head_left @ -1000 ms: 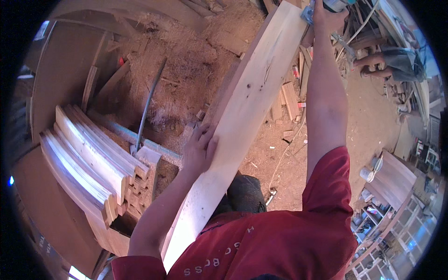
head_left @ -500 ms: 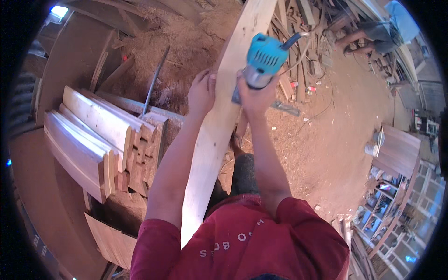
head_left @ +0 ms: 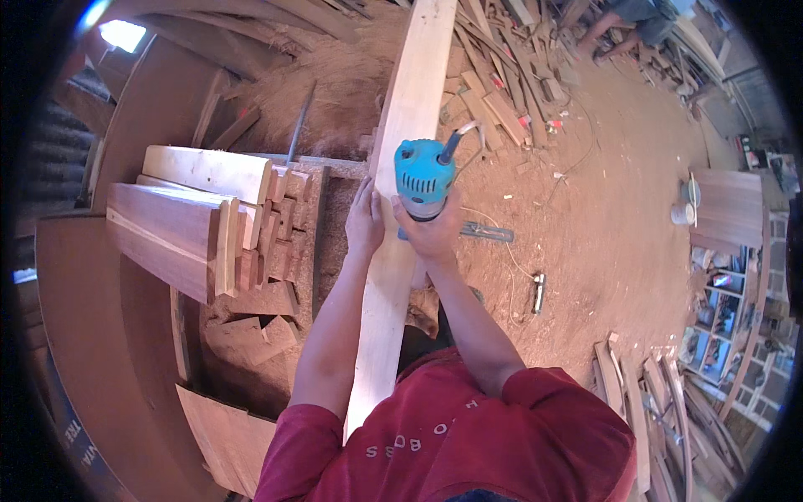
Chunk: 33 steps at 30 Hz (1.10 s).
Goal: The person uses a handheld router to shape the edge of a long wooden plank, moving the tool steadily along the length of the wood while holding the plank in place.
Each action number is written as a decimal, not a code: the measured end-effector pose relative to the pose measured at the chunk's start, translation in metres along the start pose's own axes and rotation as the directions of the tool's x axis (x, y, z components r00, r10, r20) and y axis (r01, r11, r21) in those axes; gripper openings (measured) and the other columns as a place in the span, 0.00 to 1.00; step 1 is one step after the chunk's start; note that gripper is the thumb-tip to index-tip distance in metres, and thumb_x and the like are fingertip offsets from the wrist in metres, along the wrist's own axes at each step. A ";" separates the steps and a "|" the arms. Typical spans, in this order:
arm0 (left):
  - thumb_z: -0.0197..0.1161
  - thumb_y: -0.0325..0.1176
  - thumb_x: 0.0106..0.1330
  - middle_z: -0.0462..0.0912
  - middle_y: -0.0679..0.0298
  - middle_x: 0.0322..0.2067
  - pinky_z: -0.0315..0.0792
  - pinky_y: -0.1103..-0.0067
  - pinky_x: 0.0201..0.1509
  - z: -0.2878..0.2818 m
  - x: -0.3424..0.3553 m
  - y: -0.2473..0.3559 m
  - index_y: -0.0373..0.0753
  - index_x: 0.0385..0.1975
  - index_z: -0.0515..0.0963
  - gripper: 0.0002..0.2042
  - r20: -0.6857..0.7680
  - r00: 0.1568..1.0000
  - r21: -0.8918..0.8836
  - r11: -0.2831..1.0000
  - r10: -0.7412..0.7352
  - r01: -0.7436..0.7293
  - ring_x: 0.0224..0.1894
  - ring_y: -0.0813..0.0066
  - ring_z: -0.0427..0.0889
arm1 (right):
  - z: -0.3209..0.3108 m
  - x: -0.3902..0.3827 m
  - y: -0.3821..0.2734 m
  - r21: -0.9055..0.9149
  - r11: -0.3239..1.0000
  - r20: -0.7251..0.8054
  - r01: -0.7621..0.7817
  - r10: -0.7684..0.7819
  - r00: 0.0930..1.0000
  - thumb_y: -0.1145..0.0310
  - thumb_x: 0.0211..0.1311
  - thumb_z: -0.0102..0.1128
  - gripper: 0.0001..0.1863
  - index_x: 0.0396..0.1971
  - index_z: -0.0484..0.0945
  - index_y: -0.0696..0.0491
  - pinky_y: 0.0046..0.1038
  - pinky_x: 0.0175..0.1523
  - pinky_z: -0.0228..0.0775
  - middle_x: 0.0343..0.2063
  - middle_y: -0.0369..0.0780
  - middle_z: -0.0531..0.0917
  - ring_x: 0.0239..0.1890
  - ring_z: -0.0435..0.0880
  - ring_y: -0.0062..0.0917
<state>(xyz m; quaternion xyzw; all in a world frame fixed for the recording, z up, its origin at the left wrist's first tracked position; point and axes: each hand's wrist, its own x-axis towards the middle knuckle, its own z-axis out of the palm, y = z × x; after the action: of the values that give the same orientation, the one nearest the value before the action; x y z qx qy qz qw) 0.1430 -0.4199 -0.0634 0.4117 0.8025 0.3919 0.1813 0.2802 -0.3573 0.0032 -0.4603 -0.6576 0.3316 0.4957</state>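
Observation:
A long pale plank (head_left: 422,75) runs lengthwise in front of me, from the far edge of the view down to my body. On it stands a blue, corded handheld router (head_left: 424,173), with my right hand (head_left: 435,233) wrapped round its lower body. A flat slotted guide bar (head_left: 488,232) sticks out to the right from the router's base. The bit and the cut are hidden beneath the tool and my hand. My left hand (head_left: 365,219) rests along the plank's left edge, fingers stretched out, just left of the router.
Stacked boards (head_left: 180,226) lie to the left. Wood offcuts (head_left: 502,105) are heaped at the far right, near another person's legs (head_left: 619,29). A small dark cylindrical object (head_left: 539,293) lies on the dusty floor. Shelves (head_left: 715,309) and curved strips (head_left: 661,410) stand at right.
My right hand has brought the router toward me along the plank. My left hand has also come nearer, its fingers straighter now. The whole view has shifted.

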 end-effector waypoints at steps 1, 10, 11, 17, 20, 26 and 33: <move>0.45 0.42 0.84 0.71 0.54 0.72 0.66 0.65 0.75 0.002 0.000 0.000 0.36 0.70 0.72 0.23 0.000 1.000 0.014 1.000 -0.007 0.007 0.73 0.53 0.70 | 0.000 -0.001 -0.001 0.091 0.996 -0.021 -0.007 0.009 1.000 0.54 0.41 0.87 0.39 0.51 0.78 0.59 0.41 0.43 0.80 0.39 0.50 0.85 0.40 0.88 0.45; 0.44 0.40 0.84 0.71 0.52 0.72 0.65 0.65 0.76 0.003 0.001 -0.003 0.34 0.69 0.72 0.23 -0.006 0.999 0.074 0.996 0.042 -0.041 0.74 0.53 0.69 | 0.014 0.017 0.018 0.003 0.979 -0.160 0.202 -0.198 0.967 0.54 0.36 0.88 0.43 0.52 0.77 0.60 0.41 0.41 0.81 0.36 0.48 0.86 0.35 0.88 0.45; 0.44 0.40 0.84 0.71 0.52 0.72 0.65 0.65 0.76 0.003 0.001 -0.001 0.34 0.69 0.72 0.23 -0.003 0.999 0.072 0.997 0.039 -0.039 0.74 0.53 0.69 | 0.018 0.024 0.022 0.000 0.980 -0.159 0.199 -0.197 0.968 0.54 0.36 0.88 0.43 0.52 0.77 0.60 0.41 0.41 0.81 0.36 0.48 0.86 0.35 0.88 0.45; 0.45 0.39 0.83 0.71 0.52 0.72 0.66 0.65 0.75 0.002 0.000 0.004 0.34 0.68 0.73 0.22 -0.024 1.000 0.065 0.998 0.017 -0.016 0.73 0.53 0.70 | 0.037 0.060 0.042 -0.032 0.978 -0.158 0.205 -0.208 0.965 0.54 0.35 0.87 0.43 0.51 0.77 0.60 0.41 0.40 0.81 0.35 0.49 0.85 0.34 0.88 0.46; 0.46 0.39 0.83 0.71 0.53 0.72 0.66 0.65 0.75 0.003 0.002 0.009 0.33 0.68 0.73 0.22 -0.023 1.000 0.067 0.998 0.005 -0.003 0.73 0.53 0.71 | 0.048 0.088 0.055 -0.011 0.958 -0.213 0.286 -0.281 0.936 0.54 0.33 0.87 0.43 0.50 0.77 0.60 0.41 0.40 0.81 0.34 0.49 0.85 0.34 0.88 0.46; 0.47 0.39 0.82 0.71 0.52 0.71 0.66 0.64 0.75 0.000 0.002 0.005 0.33 0.68 0.73 0.22 -0.028 1.000 0.054 0.999 0.007 -0.006 0.73 0.52 0.71 | 0.069 0.135 0.061 0.013 0.952 -0.288 0.307 -0.290 0.912 0.55 0.32 0.87 0.43 0.51 0.77 0.59 0.41 0.42 0.81 0.36 0.48 0.85 0.36 0.88 0.45; 0.47 0.39 0.82 0.72 0.50 0.71 0.67 0.63 0.74 -0.001 0.004 0.011 0.34 0.68 0.73 0.22 -0.019 1.000 0.039 0.999 -0.004 0.005 0.72 0.50 0.71 | 0.093 0.191 0.084 -0.008 0.967 -0.270 0.256 -0.249 0.930 0.51 0.33 0.88 0.44 0.51 0.77 0.59 0.42 0.43 0.82 0.38 0.49 0.86 0.38 0.89 0.44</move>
<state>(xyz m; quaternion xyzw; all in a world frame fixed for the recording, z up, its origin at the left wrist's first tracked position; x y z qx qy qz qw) 0.1455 -0.4141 -0.0541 0.4096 0.8126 0.3797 0.1667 0.1978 -0.1465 -0.0327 -0.4058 -0.6334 0.2087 0.6250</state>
